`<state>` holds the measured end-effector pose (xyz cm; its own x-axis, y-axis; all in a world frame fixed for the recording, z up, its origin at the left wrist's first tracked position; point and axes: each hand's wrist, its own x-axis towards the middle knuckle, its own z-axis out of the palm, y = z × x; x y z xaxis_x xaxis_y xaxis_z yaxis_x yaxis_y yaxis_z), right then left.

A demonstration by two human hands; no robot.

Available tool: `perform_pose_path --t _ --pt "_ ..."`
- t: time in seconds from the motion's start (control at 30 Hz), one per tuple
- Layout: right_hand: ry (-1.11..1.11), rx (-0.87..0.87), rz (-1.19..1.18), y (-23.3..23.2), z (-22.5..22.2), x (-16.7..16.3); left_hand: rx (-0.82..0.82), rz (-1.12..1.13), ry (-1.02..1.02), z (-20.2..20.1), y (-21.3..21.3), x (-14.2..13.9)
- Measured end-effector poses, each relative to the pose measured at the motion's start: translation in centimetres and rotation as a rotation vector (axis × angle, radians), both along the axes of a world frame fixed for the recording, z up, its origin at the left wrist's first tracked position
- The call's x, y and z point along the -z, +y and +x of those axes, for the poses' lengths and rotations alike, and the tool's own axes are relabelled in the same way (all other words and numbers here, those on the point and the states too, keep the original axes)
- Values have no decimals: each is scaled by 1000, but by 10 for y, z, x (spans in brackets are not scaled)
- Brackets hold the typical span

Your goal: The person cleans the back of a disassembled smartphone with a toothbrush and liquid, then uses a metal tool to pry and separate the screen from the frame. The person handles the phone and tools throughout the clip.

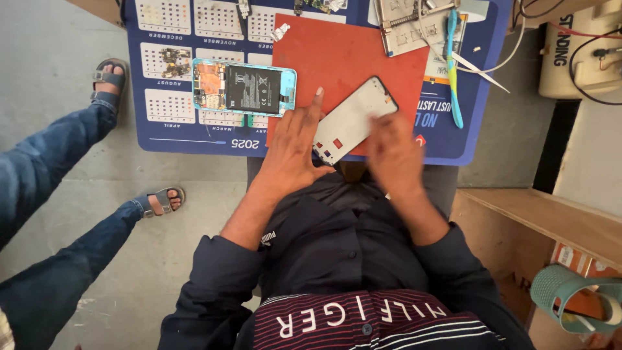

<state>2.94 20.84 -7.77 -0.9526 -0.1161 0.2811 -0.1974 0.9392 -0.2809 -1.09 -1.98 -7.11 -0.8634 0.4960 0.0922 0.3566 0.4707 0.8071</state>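
Tabletop [162, 139] under blue calendar mat; red pad [350, 52] at centre frame. Opened phone body [245, 87] — battery exposed, back off — left of pad. White display frame [353, 120] separated, on pad's lower edge, overhanging slightly. Left hand [293, 146] flat, steadying frame; right hand [394, 152] blurred on it — grip unreadable. Reassembly outstanding. Room upper pad.

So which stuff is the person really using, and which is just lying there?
In use:
left hand
right hand
white phone frame
red mat

Lying about:
opened turquoise phone
blue toothbrush
tweezers
loose circuit board
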Motion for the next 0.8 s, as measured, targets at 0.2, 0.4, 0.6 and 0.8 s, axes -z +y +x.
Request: perform_pose_path --t 0.2,0.4,0.6,0.8 --pt "-146 -202 -102 -57 30 -8 -16 48 39 1 -2 5" --pt "-143 -89 -137 -27 7 -20 -10 54 9 0 -3 3" --pt "-97 -44 -105 -30 6 -20 -10 81 -9 -1 -3 2" --pt "-209 -245 -127 -45 11 -30 -21 116 -15 -1 -5 6"
